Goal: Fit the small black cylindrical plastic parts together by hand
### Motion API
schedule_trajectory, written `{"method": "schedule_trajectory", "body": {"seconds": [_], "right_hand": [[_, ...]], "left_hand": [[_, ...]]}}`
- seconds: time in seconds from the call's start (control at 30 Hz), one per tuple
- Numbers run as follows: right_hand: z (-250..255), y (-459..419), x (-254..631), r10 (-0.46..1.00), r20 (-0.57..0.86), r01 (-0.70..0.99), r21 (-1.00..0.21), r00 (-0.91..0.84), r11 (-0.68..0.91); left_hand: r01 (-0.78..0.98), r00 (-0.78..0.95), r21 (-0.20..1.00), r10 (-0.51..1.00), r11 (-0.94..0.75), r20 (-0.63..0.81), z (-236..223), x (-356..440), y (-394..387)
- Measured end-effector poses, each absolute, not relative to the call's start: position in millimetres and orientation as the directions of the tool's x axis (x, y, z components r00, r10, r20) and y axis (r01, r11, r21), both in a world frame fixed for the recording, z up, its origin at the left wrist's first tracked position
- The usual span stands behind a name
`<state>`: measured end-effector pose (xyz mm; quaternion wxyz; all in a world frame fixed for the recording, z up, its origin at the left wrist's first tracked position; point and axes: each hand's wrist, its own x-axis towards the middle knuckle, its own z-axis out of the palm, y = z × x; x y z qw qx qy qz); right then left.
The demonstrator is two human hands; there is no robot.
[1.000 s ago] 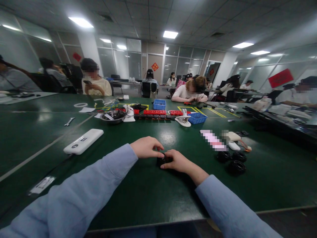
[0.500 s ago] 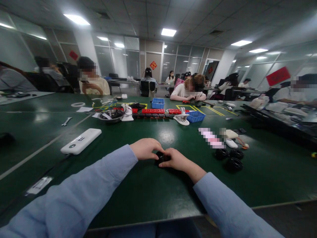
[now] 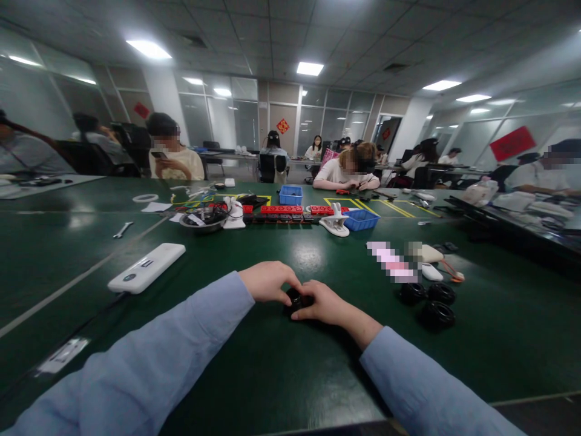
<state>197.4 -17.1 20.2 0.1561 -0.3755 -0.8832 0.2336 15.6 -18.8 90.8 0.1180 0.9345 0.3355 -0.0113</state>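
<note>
A small, shiny black round part (image 3: 295,300) rests on the green table in front of me, partly hidden by my fingers. My left hand (image 3: 270,282) is closed on its left and far side, with thumb and fingers curved around it. From the right, my right hand (image 3: 327,304) grips the same part, thumb on the near side and fingers beyond. The fingertips of both hands nearly meet above it. Off to the right sit three thick black rings, the nearest black ring (image 3: 438,314) among them, looking similar in colour and size.
A white power bank (image 3: 147,267) with a cable lies left, near a wrench (image 3: 123,229). Farther back are a bowl of wires (image 3: 203,221), a white clamp stand (image 3: 334,220) and a blue basket (image 3: 362,220). A white mouse (image 3: 431,272) lies right. Several people sit beyond.
The view has tilted up slightly, so the table and everything on it appear lower. Both hands keep their grip on the black part, with little visible finger movement.
</note>
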Motion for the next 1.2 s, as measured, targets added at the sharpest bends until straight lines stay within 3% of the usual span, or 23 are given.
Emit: {"method": "schedule_trajectory", "body": {"seconds": [0.2,0.73,1.2], "right_hand": [[18,-15,200,0.707,0.127,0.551,-0.536,-0.696,0.639],[15,-12,199,0.718,0.114,0.573,-0.523,-0.687,0.631],[20,-16,197,0.742,0.096,0.607,-0.510,-0.664,0.609]], "left_hand": [[0.676,0.736,0.187,0.665,-0.713,-0.127,94,22,-16],[0.859,0.486,-0.090,0.858,-0.504,-0.168,98,45,-35],[0.902,0.415,-0.124,0.910,-0.413,-0.017,81,54,-45]]}}
